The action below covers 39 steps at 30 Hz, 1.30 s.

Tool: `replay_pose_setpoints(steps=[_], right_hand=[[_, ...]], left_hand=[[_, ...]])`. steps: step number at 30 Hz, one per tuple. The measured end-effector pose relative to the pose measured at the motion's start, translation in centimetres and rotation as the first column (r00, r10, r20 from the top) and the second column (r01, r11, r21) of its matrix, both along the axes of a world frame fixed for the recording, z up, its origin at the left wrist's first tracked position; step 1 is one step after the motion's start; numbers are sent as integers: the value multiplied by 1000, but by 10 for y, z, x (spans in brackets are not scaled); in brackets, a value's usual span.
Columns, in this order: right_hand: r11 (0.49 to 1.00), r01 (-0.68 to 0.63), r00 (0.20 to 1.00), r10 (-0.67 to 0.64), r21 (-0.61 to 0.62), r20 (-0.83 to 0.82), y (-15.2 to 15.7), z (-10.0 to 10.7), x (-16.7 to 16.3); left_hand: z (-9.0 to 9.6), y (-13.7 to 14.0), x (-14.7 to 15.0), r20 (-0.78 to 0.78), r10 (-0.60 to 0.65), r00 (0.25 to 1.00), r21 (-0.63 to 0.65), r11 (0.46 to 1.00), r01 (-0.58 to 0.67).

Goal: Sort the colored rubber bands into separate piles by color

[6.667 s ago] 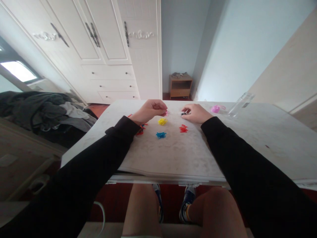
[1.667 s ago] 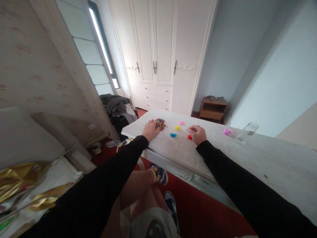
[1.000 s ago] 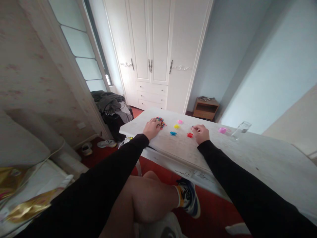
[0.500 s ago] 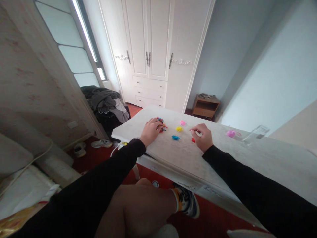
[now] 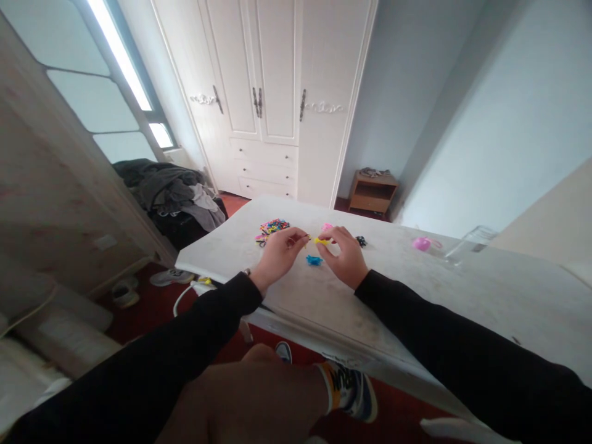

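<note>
The left hand (image 5: 280,254) has quit the mixed pile (image 5: 276,226), pinching something tiny (image 5: 308,237); the right hand (image 5: 345,254) pinches yellow bands (image 5: 320,242), so sorting seemingly turns there.

A room in a home, with a white wardrobe (image 5: 272,80), heaped clothes (image 5: 171,191) and shoes (image 5: 171,278).

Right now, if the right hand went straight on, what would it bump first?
Probably the yellow pile, right by the fingers of the right hand; beyond it, maybe the left hand. Depth is unclear.
</note>
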State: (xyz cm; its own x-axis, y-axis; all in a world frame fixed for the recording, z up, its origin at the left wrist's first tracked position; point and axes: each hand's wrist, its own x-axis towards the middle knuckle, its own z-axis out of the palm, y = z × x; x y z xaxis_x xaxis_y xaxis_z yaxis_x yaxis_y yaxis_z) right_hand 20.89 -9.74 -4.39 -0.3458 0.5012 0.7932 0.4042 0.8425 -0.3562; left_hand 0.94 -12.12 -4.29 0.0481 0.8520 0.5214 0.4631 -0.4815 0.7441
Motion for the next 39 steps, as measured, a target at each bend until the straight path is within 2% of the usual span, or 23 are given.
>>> replay_pose_setpoints(steps=[5,10,14,17,21,25,28,39], right_hand=[[1000,27,999,-28,-8,-34,-4,-3,13],[994,105,992,-105,-14,-68,-7,1,18],[993,117,993,-116,14,-27,-2,2,19],[986,159,982,-164,57,94,8,0,23],[971,230,918,-239,67,316,22,-4,27],[950,302,842,-305,79,445,27,-4,25],[945,313,810,-319,97,492,27,-1,22],[944,323,792,-306,63,528,33,5,7]], left_hand=[[7,6,26,74,-154,985,-13,988,155],[4,11,31,126,-209,970,-26,976,214],[-2,8,18,128,-164,978,-18,986,168],[-5,5,8,132,-86,987,2,996,87],[-9,3,4,140,-51,989,-26,998,55],[-13,0,3,114,-48,992,-55,997,55],[-14,-2,1,116,-40,992,-70,996,48],[-15,-1,0,144,-43,989,-79,995,55]])
